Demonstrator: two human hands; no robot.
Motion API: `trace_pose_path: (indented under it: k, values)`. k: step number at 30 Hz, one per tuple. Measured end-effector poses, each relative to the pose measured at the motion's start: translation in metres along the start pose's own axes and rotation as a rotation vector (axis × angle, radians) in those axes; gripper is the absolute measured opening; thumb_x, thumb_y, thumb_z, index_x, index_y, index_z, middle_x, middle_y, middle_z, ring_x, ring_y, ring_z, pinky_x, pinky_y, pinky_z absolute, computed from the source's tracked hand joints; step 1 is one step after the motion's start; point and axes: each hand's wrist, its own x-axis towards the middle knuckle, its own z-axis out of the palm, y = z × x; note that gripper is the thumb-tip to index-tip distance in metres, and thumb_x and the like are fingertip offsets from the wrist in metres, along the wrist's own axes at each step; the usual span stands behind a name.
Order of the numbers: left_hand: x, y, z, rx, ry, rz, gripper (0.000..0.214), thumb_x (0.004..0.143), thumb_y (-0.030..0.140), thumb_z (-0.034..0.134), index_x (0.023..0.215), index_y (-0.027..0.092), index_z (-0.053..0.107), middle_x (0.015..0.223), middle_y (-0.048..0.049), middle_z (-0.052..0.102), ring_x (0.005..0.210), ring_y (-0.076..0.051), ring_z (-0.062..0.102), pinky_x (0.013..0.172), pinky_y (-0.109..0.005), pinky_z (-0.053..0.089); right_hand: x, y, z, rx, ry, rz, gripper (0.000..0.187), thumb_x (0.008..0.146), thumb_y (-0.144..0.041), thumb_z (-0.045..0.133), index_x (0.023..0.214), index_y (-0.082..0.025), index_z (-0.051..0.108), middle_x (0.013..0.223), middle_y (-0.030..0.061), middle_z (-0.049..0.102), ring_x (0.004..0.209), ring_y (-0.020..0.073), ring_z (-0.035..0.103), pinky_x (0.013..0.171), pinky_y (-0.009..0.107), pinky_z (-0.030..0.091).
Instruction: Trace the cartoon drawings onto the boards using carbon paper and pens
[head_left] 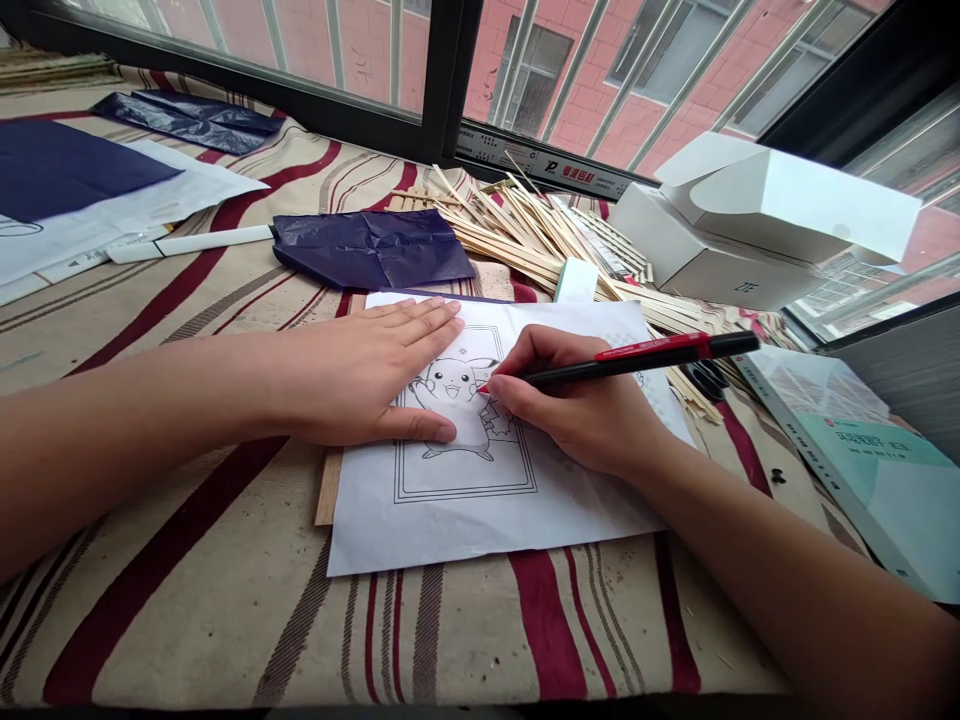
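Observation:
A white sheet (480, 510) with a framed cartoon line drawing lies on a thin wooden board (327, 490), whose edge shows at the sheet's left. My left hand (360, 370) lies flat on the sheet's left part, fingers stretched out and together. My right hand (577, 400) is closed round a red and black pen (645, 360), whose tip touches the drawing near the figure's head. Part of the drawing is hidden under both hands.
A striped cloth (187, 600) covers the table. Dark blue carbon paper (371, 248) lies behind the sheet, more of it at far left. A heap of wooden sticks (525, 235), a white box (750, 220), a book (862, 460) and a window frame (442, 80) bound the back and right.

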Motion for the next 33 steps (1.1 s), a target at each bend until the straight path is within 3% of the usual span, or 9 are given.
trace_pose_path:
  k: [23, 33]
  values:
    - [-0.0006, 0.0001, -0.0006, -0.016, 0.010, 0.004, 0.107, 0.096, 0.080, 0.040, 0.172, 0.008, 0.017, 0.180, -0.0161, 0.003, 0.168, -0.036, 0.013, 0.135, -0.043, 0.011, -0.0031, 0.0023, 0.0010, -0.020, 0.014, -0.017, 0.016, 0.085, -0.023, 0.074, 0.075, -0.020, 0.061, 0.070, -0.0022, 0.065, 0.061, 0.0117, 0.051, 0.057, 0.027, 0.041]
    - [-0.0004, -0.0011, 0.0004, -0.019, 0.022, 0.011, 0.109, 0.095, 0.083, 0.037, 0.172, 0.009, 0.017, 0.181, -0.0151, 0.004, 0.168, -0.036, 0.013, 0.135, -0.044, 0.012, -0.0046, 0.0015, 0.0001, 0.039, -0.088, -0.015, 0.017, 0.087, -0.026, 0.076, 0.078, -0.021, 0.061, 0.064, -0.0044, 0.061, 0.054, 0.0103, 0.047, 0.051, 0.026, 0.039]
